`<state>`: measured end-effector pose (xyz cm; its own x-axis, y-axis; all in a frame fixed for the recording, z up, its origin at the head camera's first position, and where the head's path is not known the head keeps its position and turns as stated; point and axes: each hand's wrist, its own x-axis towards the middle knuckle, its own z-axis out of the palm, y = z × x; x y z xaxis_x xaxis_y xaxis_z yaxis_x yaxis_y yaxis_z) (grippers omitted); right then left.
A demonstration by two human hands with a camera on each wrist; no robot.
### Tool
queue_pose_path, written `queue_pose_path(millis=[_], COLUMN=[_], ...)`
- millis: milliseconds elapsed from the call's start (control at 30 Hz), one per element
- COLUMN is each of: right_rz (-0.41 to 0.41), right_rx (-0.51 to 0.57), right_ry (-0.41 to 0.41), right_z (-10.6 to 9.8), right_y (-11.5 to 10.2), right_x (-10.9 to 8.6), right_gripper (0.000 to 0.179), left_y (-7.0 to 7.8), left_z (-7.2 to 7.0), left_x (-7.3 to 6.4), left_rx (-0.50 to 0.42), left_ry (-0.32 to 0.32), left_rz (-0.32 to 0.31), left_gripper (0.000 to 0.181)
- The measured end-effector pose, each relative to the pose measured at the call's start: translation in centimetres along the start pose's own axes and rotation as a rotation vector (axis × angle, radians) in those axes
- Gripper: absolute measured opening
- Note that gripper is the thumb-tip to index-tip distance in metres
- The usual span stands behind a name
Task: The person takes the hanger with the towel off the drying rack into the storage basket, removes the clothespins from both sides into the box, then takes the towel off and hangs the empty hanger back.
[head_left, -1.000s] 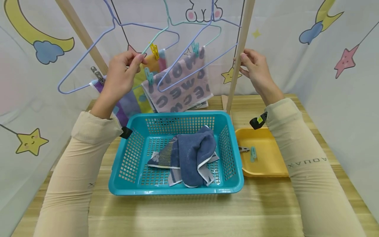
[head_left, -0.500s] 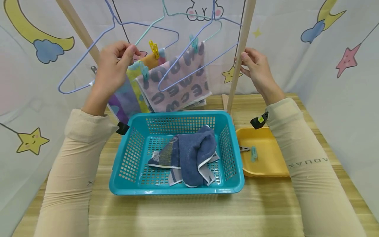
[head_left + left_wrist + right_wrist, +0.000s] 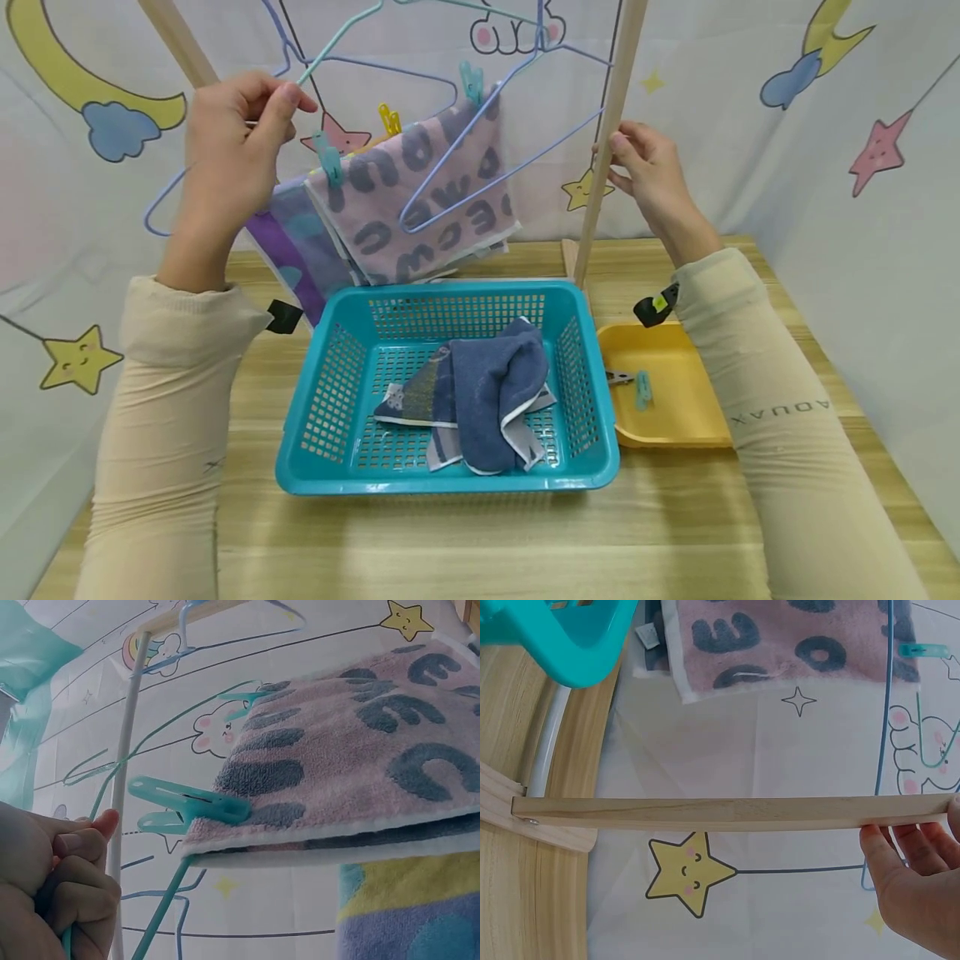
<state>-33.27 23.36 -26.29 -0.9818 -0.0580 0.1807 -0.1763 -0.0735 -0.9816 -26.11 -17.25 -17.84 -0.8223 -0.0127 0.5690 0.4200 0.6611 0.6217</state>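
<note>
In the head view my left hand pinches the sloping wire of a mint-green hanger. From that hanger hangs a pink towel with grey letters, held by two teal clothespins. The left wrist view shows a clothespin biting the towel's corner close to my curled fingers. My right hand grips the upright wooden post, thumb and fingers on either side of it. Behind the pink towel hangs a multicoloured towel, partly covered, with a yellow clothespin above it.
A teal basket holding crumpled blue towels stands on the wooden table. To its right, a yellow tray contains a green clothespin and a grey one. A bare periwinkle hanger hangs in front of the pink towel.
My left hand has moved left and upward, drawing the mint-green hanger and pink towel along the rack over the multicoloured towel. My right hand stays on the post.
</note>
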Motion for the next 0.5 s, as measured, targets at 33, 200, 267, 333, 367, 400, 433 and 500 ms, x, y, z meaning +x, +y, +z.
queue_pose_path(millis=[33,200,267,333,367,400,433,500], right_rz=[0.001,0.008,0.008,0.009,0.01,0.011,0.012,0.014], right_rx=[0.002,0.013,0.016,0.013,0.013,0.012,0.011,0.004], right_ry=[0.0,-0.004,-0.002,-0.001,0.0,0.002,0.002,0.005], right_z=[0.0,0.1,0.1,0.1,0.1,0.1,0.1,0.0], right_y=[0.0,0.0,0.0,-0.1,-0.2,-0.2,-0.2,-0.4], right_x=[-0.1,-0.2,-0.2,-0.2,-0.2,-0.2,-0.2,-0.3], right_gripper=[0.042,0.041,0.041,0.041,0.041,0.041,0.042,0.042], left_y=[0.0,0.4,0.7,0.8,0.9,0.9,0.9,0.6], left_z=[-0.2,-1.8,-2.6,-3.4,-3.7,-4.1,-4.5,-5.3], left_x=[-0.1,-0.6,-0.9,-1.1,-1.2,-1.2,-1.3,-1.3], left_rx=[0.004,0.026,0.034,0.049,0.057,0.062,0.068,0.082], left_ry=[0.005,0.033,0.047,0.066,0.079,0.09,0.1,0.123], left_rz=[0.003,0.02,0.027,0.038,0.05,0.053,0.051,0.042], left_gripper=[0.03,0.031,0.032,0.033,0.033,0.033,0.032,0.03])
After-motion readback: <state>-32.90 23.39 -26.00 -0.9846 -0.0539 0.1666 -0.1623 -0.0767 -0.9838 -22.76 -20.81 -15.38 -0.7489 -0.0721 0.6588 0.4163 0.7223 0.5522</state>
